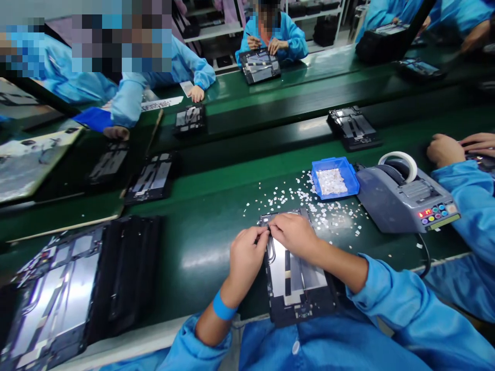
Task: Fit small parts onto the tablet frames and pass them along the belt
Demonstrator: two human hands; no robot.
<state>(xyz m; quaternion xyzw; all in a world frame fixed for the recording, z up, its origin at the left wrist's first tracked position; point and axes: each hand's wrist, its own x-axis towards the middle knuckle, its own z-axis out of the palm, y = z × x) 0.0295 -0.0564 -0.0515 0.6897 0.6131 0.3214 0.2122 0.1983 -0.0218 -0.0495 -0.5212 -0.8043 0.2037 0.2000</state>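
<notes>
Blue smock; both hands — at open device

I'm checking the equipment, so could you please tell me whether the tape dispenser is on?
On: the tape dispenser shows lit red digits beside its buttons.

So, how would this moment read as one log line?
left hand: at open device, far end; right hand: over it, close to left; held item: unclear; beyond: scattered white pieces, blue bin; right: tape dispenser
</notes>
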